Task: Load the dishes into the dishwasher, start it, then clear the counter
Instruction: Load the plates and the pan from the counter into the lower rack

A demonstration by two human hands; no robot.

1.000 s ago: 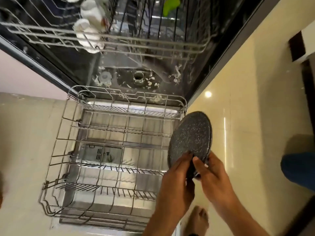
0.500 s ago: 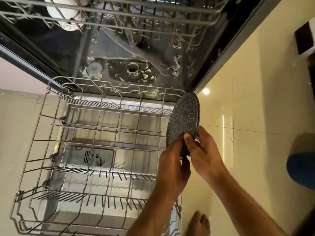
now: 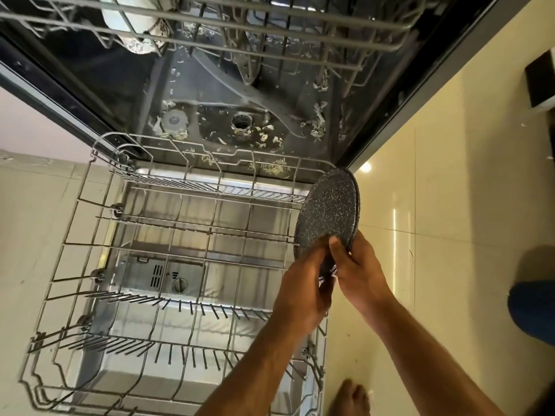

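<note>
Both hands are working one dish here: the left hand (image 3: pixel 303 292) is curling its fingers round the lower edge of a dark speckled plate (image 3: pixel 329 216), and the right hand (image 3: pixel 357 271) is pinching the same edge from the other side, thumb on the speckled face. Neither is holding anything else.

That plate is sitting up on its edge at the right rear corner of the pulled-out lower rack (image 3: pixel 168 265), right by the rack's side wire. Whether its rim is already touching a wire or just hovering over it, can't tell from this angle. Gripping it low and two-handed is probably about steering the edge down between the tines (image 3: pixel 186 306) without it flopping flat.

Orientation: it's round, so no real long axis, but the disc is standing roughly upright and tipped a bit, speckled face looking left across the rack, its edge running front to back, top edge leaning toward the tub (image 3: pixel 240 127).

Lower rack is otherwise holding nothing, so the loading is looking like it's just getting going. Something white (image 3: pixel 132 22) is sitting in the upper rack (image 3: pixel 270 28), and food bits are lying on the tub floor.
</note>
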